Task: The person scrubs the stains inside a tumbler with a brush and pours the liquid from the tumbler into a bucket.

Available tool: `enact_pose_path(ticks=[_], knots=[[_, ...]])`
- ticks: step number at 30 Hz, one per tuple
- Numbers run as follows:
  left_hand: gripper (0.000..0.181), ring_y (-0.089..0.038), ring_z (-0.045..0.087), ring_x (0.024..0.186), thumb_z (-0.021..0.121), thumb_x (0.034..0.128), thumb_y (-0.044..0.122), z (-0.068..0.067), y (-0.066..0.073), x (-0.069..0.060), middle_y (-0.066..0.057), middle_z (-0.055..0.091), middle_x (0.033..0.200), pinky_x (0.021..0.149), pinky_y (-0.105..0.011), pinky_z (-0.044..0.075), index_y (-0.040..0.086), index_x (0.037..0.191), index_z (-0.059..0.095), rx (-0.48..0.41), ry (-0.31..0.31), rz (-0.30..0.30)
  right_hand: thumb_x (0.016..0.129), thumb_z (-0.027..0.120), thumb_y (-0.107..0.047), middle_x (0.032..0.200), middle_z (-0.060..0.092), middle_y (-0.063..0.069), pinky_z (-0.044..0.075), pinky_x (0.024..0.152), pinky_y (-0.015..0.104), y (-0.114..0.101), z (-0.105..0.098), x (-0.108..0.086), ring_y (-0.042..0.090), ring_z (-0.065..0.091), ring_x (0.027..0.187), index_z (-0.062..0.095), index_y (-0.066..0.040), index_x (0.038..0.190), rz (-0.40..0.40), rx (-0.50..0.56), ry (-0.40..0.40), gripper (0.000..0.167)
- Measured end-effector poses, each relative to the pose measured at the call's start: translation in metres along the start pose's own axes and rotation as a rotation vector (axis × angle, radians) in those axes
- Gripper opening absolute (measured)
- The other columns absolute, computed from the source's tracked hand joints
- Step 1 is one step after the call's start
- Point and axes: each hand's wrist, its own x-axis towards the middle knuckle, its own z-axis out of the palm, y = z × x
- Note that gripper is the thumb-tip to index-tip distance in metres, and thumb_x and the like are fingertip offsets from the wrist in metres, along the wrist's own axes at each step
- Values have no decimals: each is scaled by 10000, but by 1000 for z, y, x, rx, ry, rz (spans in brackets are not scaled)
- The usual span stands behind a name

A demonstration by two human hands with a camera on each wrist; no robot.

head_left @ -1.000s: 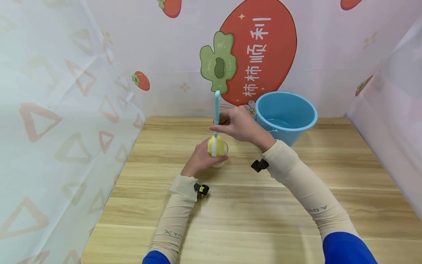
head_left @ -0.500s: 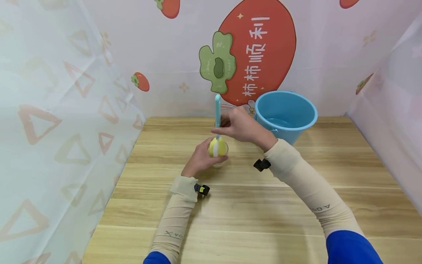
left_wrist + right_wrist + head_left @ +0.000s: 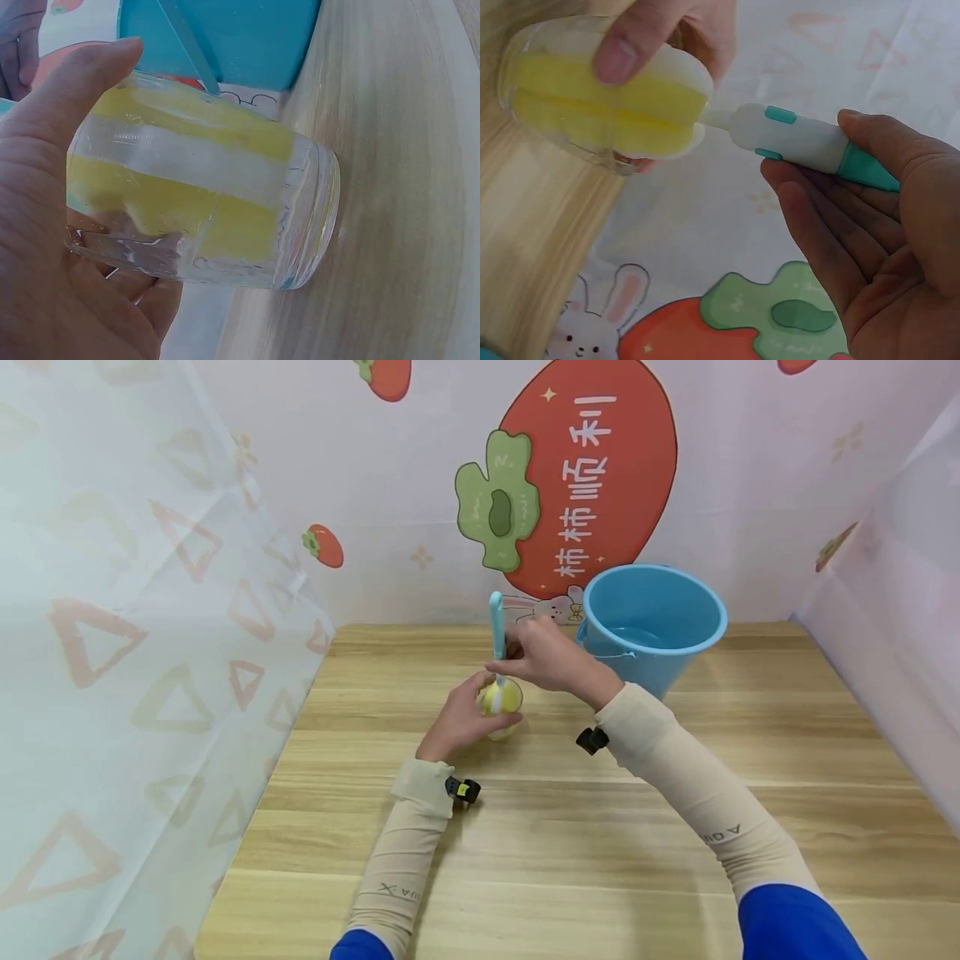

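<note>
My left hand [image 3: 462, 718] grips a clear glass [image 3: 307, 217] around its side, low over the wooden table. Inside the glass sits a yellow and white sponge head [image 3: 600, 105], which fills most of it. From the sponge rises a white and teal handle [image 3: 498, 625], upright in the head view. My right hand [image 3: 551, 656] pinches this handle between thumb and fingers, as the right wrist view shows [image 3: 889, 217]. In the left wrist view my left hand [image 3: 52, 202] has its thumb along one side of the glass and fingers round the other.
A blue bucket [image 3: 652, 668] with a handle stands at the back of the wooden table [image 3: 570, 860], just right of my right hand. Behind it hangs a printed cloth [image 3: 397, 468] with persimmons; cloth walls also rise at the left and right.
The handle and my right hand have moved down toward the glass, and the yellow and white sponge has sunk deeper into it. My left hand has stayed nearly in place round the glass.
</note>
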Motion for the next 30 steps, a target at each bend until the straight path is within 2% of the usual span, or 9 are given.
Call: enact_pose_path(ticks=[4, 7, 11, 16, 19, 22, 27, 30], knots=[[863, -215, 638, 1201, 859, 822, 598, -1, 0, 1, 57, 640, 1398, 1005, -515, 543, 380, 1555, 460, 1, -4, 26, 925, 844, -247, 867, 808, 73, 644, 771, 368, -7, -12, 2, 182, 785, 787, 746, -52, 972, -46, -20, 34, 224], [781, -187, 641, 1085, 865, 833, 566, -3, 0, 1, 85, 660, 1255, 946, -474, 547, 369, 1499, 508, 7, -15, 37, 915, 854, -254, 891, 812, 71, 648, 807, 380, -11, -21, 4, 190, 796, 823, 731, -63, 988, -60, -27, 66, 238], [831, -194, 626, 1182, 864, 826, 580, -6, 1, 0, 81, 641, 1342, 1003, -488, 536, 333, 1526, 492, 31, -36, 6, 920, 849, -259, 878, 810, 68, 641, 785, 372, -8, -20, 4, 181, 787, 809, 731, -66, 986, -33, -19, 72, 236], [977, -292, 549, 1403, 852, 804, 636, -9, -1, -1, 5, 548, 1567, 1106, -569, 494, 304, 1612, 415, 52, -41, -42, 939, 830, -258, 846, 803, 63, 620, 715, 347, 6, -1, 3, 158, 753, 743, 765, -53, 966, 13, 5, 43, 217], [988, -306, 505, 1461, 851, 799, 645, -9, -3, -2, -15, 512, 1613, 1143, -587, 462, 298, 1615, 415, 47, -39, -45, 941, 826, -246, 856, 807, 69, 627, 710, 354, 13, 9, 2, 167, 763, 748, 776, -43, 979, 12, 22, 38, 212], [973, -284, 571, 1371, 856, 807, 623, -8, -2, -2, -23, 567, 1550, 1092, -561, 501, 296, 1612, 419, 29, -43, -39, 937, 832, -244, 858, 809, 69, 632, 721, 359, 11, 6, 2, 176, 775, 765, 777, -45, 976, -15, 16, 52, 210], [827, -251, 641, 1170, 874, 828, 551, -9, 0, -2, 16, 675, 1335, 992, -509, 536, 297, 1525, 509, -10, -47, -21, 920, 850, -242, 867, 814, 64, 639, 755, 364, -5, -17, 7, 177, 792, 805, 756, -60, 971, -64, -6, 93, 212], [782, -248, 638, 1173, 883, 828, 530, -9, 0, -2, 27, 681, 1315, 1003, -509, 528, 294, 1488, 537, -18, -48, -18, 912, 857, -238, 874, 816, 68, 644, 774, 377, -8, -20, 9, 179, 798, 818, 753, -60, 973, -63, 4, 100, 215]])
